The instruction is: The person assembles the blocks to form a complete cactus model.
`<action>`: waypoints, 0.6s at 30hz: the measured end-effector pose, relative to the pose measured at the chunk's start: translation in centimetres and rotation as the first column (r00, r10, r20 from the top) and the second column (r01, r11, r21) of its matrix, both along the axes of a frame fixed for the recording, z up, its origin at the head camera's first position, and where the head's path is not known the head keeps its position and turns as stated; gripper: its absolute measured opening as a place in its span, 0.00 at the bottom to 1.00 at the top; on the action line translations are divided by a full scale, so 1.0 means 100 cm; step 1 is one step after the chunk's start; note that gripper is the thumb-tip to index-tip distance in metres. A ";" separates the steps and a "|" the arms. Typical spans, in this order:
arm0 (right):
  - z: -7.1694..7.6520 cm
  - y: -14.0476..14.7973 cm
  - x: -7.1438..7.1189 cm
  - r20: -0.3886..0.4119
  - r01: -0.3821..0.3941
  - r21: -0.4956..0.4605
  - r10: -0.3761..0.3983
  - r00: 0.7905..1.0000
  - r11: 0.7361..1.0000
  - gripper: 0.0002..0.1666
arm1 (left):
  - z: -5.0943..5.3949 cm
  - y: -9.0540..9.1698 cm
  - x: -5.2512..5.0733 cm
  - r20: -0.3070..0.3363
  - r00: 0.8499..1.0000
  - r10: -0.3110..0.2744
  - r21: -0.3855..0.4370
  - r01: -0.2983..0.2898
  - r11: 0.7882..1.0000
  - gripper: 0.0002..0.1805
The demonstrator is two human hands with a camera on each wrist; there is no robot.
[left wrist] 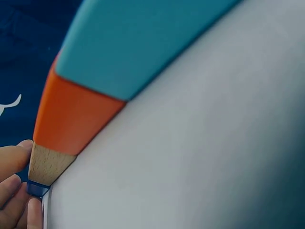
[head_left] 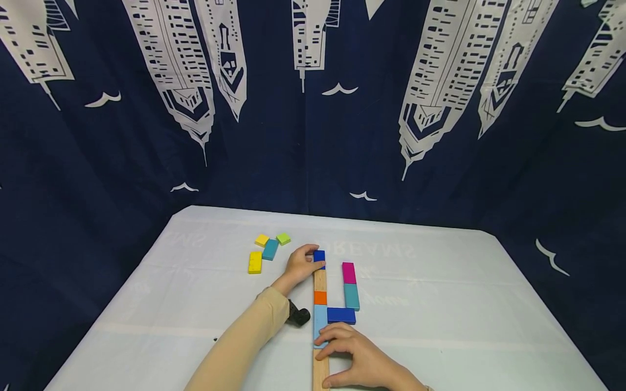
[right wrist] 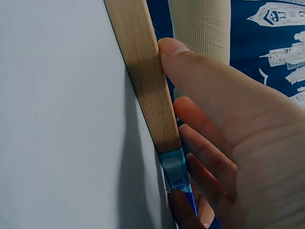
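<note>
A straight row of end-to-end blocks runs away from me. My left hand is at its far end, with the thumb and a finger pinching a dark blue block. Nearer come a wooden block, an orange block and a light blue block. At the near end my right hand has its thumb and curled fingers about a long wooden block. Some of these fingers reach over the light blue block. In the left wrist view the left fingers are beside the row's far end.
Right of the row lie a magenta block, a teal block and a dark blue block. Yellow, teal and green blocks lie at the back left. A black object is partly behind the left sleeve.
</note>
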State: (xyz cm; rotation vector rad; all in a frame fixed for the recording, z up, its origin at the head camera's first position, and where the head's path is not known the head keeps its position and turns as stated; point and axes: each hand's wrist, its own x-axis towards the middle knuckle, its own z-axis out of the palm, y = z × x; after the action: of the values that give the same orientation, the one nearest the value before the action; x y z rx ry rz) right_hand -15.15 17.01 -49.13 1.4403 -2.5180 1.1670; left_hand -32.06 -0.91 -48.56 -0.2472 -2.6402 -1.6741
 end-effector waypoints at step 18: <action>0.000 0.000 0.001 0.002 0.002 0.011 -0.002 1.000 1.000 0.19 | 0.020 -0.037 -0.006 0.006 0.992 0.124 0.161 -0.124 0.979 0.26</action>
State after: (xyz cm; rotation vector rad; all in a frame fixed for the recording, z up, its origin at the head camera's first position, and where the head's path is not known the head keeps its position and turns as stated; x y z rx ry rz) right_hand -15.09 17.02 -49.10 1.4395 -2.5304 1.1568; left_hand -32.64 -4.60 -46.61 -0.0820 -2.4432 -1.8294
